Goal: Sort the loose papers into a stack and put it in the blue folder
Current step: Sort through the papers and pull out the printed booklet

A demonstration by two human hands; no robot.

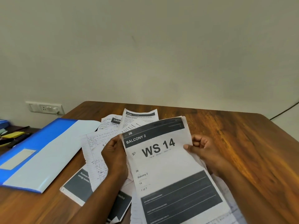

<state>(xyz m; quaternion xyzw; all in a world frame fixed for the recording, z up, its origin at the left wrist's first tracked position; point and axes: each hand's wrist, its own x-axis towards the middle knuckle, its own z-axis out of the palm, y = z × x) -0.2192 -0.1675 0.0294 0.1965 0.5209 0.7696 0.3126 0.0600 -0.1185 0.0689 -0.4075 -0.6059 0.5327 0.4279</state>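
Observation:
I hold a stack of papers (163, 165) above the wooden table (242, 143); its top sheet reads "BALCONY 2, WS 14". My left hand (114, 154) grips the stack's left edge with the fingers behind it. My right hand (205, 151) pinches the right edge, thumb on top. Loose papers (103, 139) lie spread on the table behind and under my left arm, some printed, one handwritten. The blue folder (40, 152) lies open to the left, partly over the table's edge.
A low side surface at far left holds yellow sticky notes (13, 135) and dark pens. A wall socket with a plug (45, 108) sits behind the folder. A dark cable (284, 110) runs down at the far right.

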